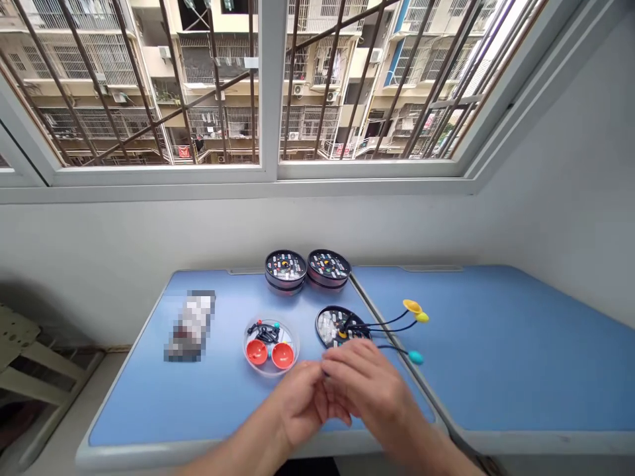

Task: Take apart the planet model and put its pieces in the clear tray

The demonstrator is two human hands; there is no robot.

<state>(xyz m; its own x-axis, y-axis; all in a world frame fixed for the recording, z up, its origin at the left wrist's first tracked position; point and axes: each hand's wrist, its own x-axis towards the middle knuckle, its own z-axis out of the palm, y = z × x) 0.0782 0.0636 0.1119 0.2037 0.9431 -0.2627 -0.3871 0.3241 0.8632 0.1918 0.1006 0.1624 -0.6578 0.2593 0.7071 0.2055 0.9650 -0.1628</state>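
My left hand [302, 400] and my right hand [377, 383] meet above the front of the blue table, fingers curled together. A small dark bit shows between the fingertips, too hidden to name. Just beyond my right hand lies a black printed disc [330, 324], partly covered by it. Black stems run out from the disc to a yellow cup [412, 306], a smaller yellow piece [422, 317] and a teal tip [415, 357]. Left of my hands sits a clear round tub [247, 360] with two red half-spheres [282, 356] and black stem pieces [268, 332].
Two round black-lidded containers [286, 266] [329, 266] stand at the back of the blue folding table [520, 357]. A pixelated object [191, 327] lies at the left. The table's centre seam [426, 390] runs beside the disc. A stool [34, 363] stands at far left.
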